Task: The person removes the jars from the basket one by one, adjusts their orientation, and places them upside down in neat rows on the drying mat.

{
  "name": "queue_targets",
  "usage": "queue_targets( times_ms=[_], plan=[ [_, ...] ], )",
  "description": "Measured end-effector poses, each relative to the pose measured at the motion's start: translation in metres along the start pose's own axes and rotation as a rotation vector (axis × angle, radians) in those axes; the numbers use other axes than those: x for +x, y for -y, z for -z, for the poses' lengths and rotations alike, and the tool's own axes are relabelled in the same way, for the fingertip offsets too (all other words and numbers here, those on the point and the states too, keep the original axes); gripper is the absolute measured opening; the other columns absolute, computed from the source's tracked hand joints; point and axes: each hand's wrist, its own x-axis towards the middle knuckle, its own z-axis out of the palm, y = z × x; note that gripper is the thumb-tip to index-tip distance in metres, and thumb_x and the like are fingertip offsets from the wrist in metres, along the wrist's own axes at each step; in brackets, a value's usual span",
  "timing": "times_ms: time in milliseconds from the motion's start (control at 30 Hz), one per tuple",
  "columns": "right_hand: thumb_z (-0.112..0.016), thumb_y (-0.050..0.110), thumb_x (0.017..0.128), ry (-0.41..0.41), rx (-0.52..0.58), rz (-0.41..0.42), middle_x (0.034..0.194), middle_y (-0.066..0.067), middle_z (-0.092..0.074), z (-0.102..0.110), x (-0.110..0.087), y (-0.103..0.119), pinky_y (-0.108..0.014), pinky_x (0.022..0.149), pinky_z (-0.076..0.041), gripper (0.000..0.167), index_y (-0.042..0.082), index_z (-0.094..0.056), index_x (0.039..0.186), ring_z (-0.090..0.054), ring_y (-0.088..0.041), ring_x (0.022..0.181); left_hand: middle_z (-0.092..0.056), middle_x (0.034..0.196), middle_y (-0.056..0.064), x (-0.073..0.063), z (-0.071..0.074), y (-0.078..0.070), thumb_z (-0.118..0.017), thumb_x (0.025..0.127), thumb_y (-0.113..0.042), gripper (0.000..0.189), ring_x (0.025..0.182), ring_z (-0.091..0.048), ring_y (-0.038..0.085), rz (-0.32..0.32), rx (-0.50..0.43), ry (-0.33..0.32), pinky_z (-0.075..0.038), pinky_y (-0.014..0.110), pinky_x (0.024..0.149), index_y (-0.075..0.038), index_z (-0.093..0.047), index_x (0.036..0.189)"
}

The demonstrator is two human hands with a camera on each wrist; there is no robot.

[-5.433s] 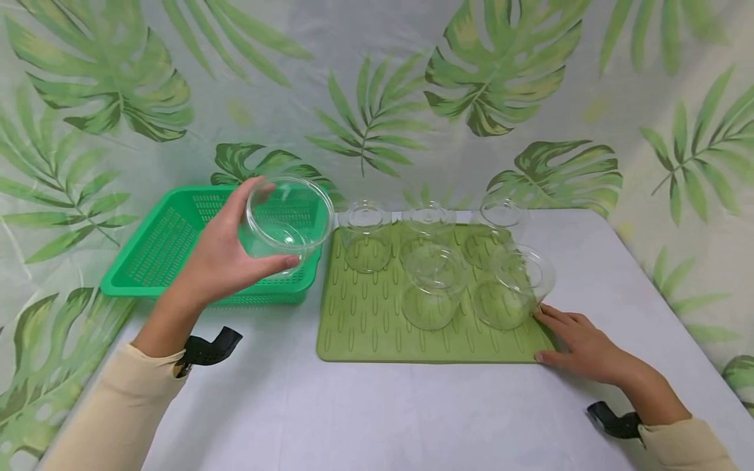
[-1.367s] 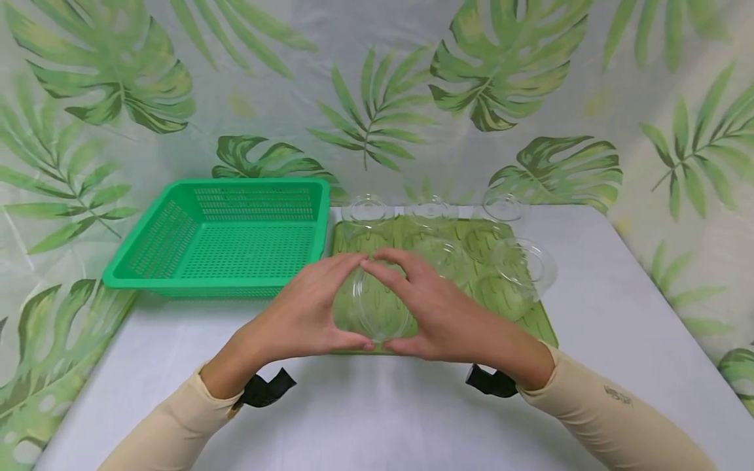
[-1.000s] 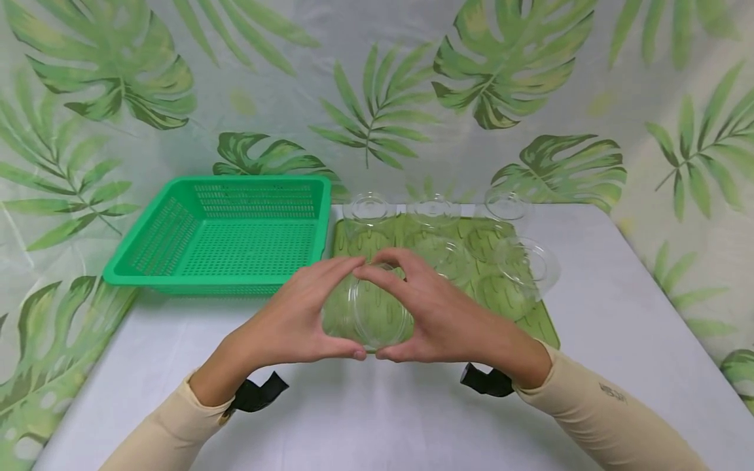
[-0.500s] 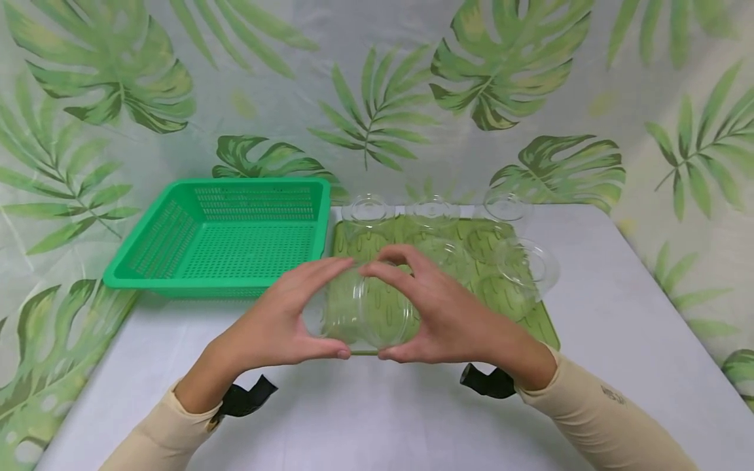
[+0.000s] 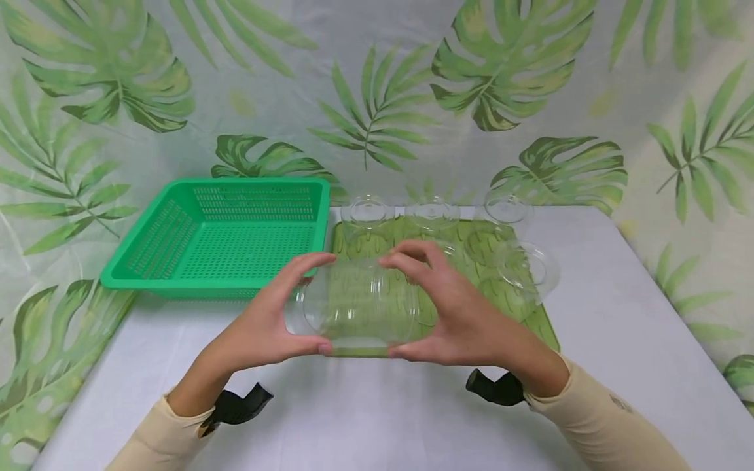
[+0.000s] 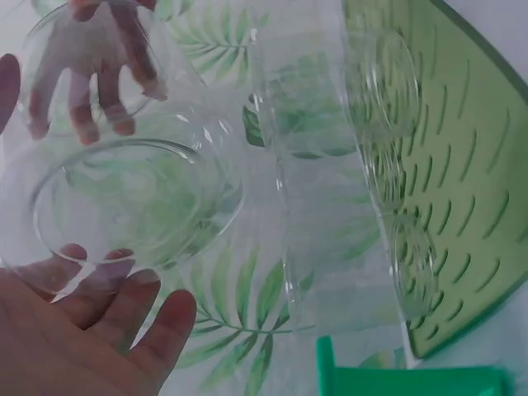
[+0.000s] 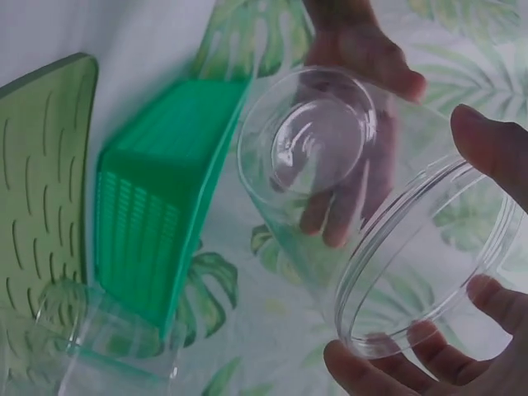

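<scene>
Between my two hands lies a clear cup (image 5: pixel 353 301) on its side, its base to the left and its rim to the right. My left hand (image 5: pixel 273 314) grips the base end, thumb below and fingers above. Around the rim end my right hand (image 5: pixel 453 314) curls, thumb at the near side. In the right wrist view the thick ringed rim (image 7: pixel 421 239) faces that hand, and the left fingers show through the clear wall. The cup is over the front left of the green ribbed mat (image 5: pixel 347 351).
Several similar clear cups stand on the mat, including one back left (image 5: pixel 368 226) and one front right (image 5: pixel 524 275); my right hand partly covers a front one. A green perforated basket (image 5: pixel 141 284) stands to the left. A leaf-patterned curtain (image 5: pixel 377 85) hangs behind the white table (image 5: pixel 377 418).
Earlier my left hand held the cup alone by the basket, while the right touched the mat's edge. Both hands then met around it; lately they have spread apart, the left sliding left.
</scene>
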Motion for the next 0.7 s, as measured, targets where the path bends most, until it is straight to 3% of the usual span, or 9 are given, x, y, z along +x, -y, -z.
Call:
queue_targets(
  times_ms=[133, 300, 533, 700],
  plan=[
    [-0.095, 0.031, 0.061, -0.030, 0.045, 0.012, 0.138, -0.012, -0.040, -0.001, -0.003, 0.001, -0.038, 0.096, -0.054, 0.099, 0.006, -0.043, 0.142, -0.045, -0.021, 0.125, -0.036, 0.157, 0.003, -0.006, -0.001, 0.005, -0.090, 0.068, -0.010, 0.110, 0.142, -0.038, 0.016, 0.028, -0.172, 0.003, -0.040, 0.022, 0.111, -0.023, -0.024, 0.155],
    [-0.095, 0.032, 0.062, -0.055, 0.059, 0.026, 0.139, -0.013, -0.040, -0.001, -0.002, 0.002, -0.038, 0.096, -0.054, 0.099, 0.004, -0.042, 0.142, -0.043, -0.021, 0.127, -0.029, 0.160, 0.006, -0.010, -0.002, 0.011, -0.086, 0.072, -0.007, 0.114, 0.142, -0.041, 0.021, 0.021, -0.308, 0.032, -0.046, 0.026, 0.108, -0.023, -0.013, 0.157],
    [-0.094, 0.036, 0.064, -0.034, 0.049, 0.017, 0.140, -0.012, -0.039, -0.005, -0.001, 0.003, -0.035, 0.097, -0.054, 0.101, 0.006, -0.039, 0.144, -0.044, -0.020, 0.129, -0.035, 0.155, 0.012, -0.016, 0.002, 0.013, -0.084, 0.069, 0.000, 0.116, 0.138, -0.045, 0.014, -0.021, -0.279, 0.016, -0.048, 0.027, 0.105, -0.014, -0.011, 0.158],
    [-0.094, 0.033, 0.064, -0.053, 0.070, 0.035, 0.141, -0.016, -0.039, -0.009, -0.002, 0.002, -0.038, 0.098, -0.054, 0.104, 0.002, -0.034, 0.143, -0.043, -0.024, 0.131, -0.037, 0.151, 0.012, -0.017, 0.008, 0.009, -0.083, 0.069, 0.000, 0.116, 0.135, -0.046, 0.011, -0.029, -0.252, 0.013, -0.040, 0.022, 0.111, -0.018, -0.012, 0.158]
  ],
)
